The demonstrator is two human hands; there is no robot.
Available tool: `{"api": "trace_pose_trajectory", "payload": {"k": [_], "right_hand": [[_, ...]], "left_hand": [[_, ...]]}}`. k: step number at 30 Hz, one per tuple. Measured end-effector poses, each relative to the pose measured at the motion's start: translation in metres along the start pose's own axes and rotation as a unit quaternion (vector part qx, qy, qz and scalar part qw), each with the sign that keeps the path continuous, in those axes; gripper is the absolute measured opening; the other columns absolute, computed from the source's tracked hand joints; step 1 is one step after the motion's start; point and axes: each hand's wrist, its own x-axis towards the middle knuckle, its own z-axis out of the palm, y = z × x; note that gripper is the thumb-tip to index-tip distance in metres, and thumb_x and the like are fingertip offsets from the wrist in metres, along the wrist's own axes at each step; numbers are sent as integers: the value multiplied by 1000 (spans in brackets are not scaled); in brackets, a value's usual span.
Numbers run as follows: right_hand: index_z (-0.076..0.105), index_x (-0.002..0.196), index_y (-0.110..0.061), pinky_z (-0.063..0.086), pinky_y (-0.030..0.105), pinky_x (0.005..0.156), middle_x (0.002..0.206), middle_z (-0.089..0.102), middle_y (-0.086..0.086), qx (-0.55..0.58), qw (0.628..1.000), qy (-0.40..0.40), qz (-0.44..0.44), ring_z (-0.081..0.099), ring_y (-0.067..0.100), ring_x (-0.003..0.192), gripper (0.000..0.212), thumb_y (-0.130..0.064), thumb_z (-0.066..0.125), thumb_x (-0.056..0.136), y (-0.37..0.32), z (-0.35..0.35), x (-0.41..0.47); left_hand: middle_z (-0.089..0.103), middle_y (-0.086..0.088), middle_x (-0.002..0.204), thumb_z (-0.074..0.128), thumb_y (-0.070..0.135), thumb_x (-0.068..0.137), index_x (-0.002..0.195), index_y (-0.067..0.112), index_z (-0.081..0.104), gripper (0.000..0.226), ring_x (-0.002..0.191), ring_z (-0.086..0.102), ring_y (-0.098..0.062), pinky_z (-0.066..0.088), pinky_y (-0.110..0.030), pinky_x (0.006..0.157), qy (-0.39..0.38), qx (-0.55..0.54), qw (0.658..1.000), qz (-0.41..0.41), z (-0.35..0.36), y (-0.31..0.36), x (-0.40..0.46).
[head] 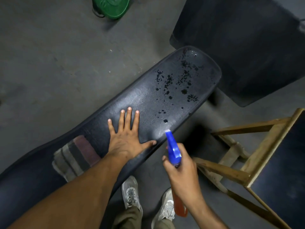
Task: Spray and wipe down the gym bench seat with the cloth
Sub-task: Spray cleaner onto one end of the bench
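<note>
A long black padded bench seat (145, 96) runs from lower left to upper right, with dark wet spray droplets (179, 80) scattered over its far end. My left hand (127, 138) lies flat on the seat's middle, fingers spread, holding nothing. My right hand (183, 174) grips a spray bottle (172, 151) with a blue trigger head and an orange body, its nozzle pointing at the seat's near edge. A folded striped cloth (76, 157) rests on the seat just left of my left forearm.
A second black pad (247, 47) stands at the upper right. A wooden-framed stand (247, 162) sits at the right. A green object (112, 7) is on the grey floor at the top. My two shoes (132, 194) stand below the bench.
</note>
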Motion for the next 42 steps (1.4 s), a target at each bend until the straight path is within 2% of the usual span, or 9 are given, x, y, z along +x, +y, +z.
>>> {"api": "trace_pose_trajectory", "payload": {"k": [8, 11, 13, 17, 20, 25, 32, 36, 42], "right_hand": [[61, 94, -19, 44, 19, 67, 84, 66, -7, 35, 995, 78, 44, 57, 16, 69, 19, -9, 76, 88, 19, -5, -2], [63, 96, -28, 48, 34, 69, 74, 65, -13, 68, 989, 110, 66, 54, 11, 64, 16, -24, 74, 84, 27, -17, 2], [63, 96, -27, 47, 36, 67, 70, 62, -9, 66, 992, 96, 55, 53, 14, 62, 16, -30, 70, 81, 27, -22, 4], [60, 92, -13, 43, 19, 64, 79, 62, 2, 12, 1000, -1, -15, 54, 19, 66, 16, -11, 75, 88, 13, -17, 4], [56, 90, -17, 41, 14, 62, 73, 59, -1, -17, 998, -42, -51, 50, 16, 64, 18, -10, 73, 88, -4, -9, 11], [59, 94, -17, 44, 32, 70, 70, 63, -1, -22, 996, -52, -64, 57, 19, 68, 16, -15, 74, 88, -18, -2, 29], [68, 106, -12, 43, 33, 75, 81, 67, -7, 26, 999, 25, 4, 67, 30, 88, 19, -18, 74, 90, -23, -21, 65], [65, 99, -10, 48, 41, 77, 81, 71, 4, -1, 1000, -2, -30, 66, 32, 84, 29, -33, 68, 82, -30, -18, 63], [64, 102, -11, 47, 40, 79, 87, 73, 7, -21, 995, -76, -63, 64, 26, 82, 17, -14, 75, 88, -28, 2, 47]], "left_hand": [[-41, -4, 161, 34, 102, 64, 154, 27, -32, 135, 150, -34, -24, -11, -64, 121, -36, 33, 999, 19, -11, -15, -17], [-42, -8, 160, 30, 103, 63, 154, 23, -33, 136, 150, -34, -28, -14, -63, 120, -13, 44, 999, -14, 4, -20, -52], [-43, -10, 159, 27, 103, 64, 153, 21, -35, 136, 150, -34, -31, -12, -63, 121, -12, 57, 998, -27, 14, -18, -69], [-54, -12, 150, 30, 102, 66, 147, 18, -43, 137, 145, -42, -34, -10, -66, 120, -41, 52, 997, -51, 23, -11, -70], [-58, -12, 147, 38, 98, 68, 146, 18, -44, 139, 142, -46, -34, -8, -67, 120, -57, 58, 995, -59, 25, -9, -67], [-58, -13, 146, 44, 95, 71, 146, 17, -44, 139, 141, -47, -35, -7, -68, 119, -75, 74, 991, -78, 21, -5, -67], [-58, -12, 147, 42, 95, 71, 144, 17, -45, 138, 140, -48, -35, -10, -69, 118, -77, 88, 990, -83, 22, -4, -67], [-58, -12, 147, 42, 96, 70, 144, 18, -46, 139, 141, -47, -35, -10, -69, 118, -72, 92, 989, -86, 24, -4, -66], [-55, -12, 150, 45, 94, 70, 143, 18, -46, 140, 144, -44, -34, -8, -70, 118, -58, 91, 990, -87, 28, -4, -66]]}}
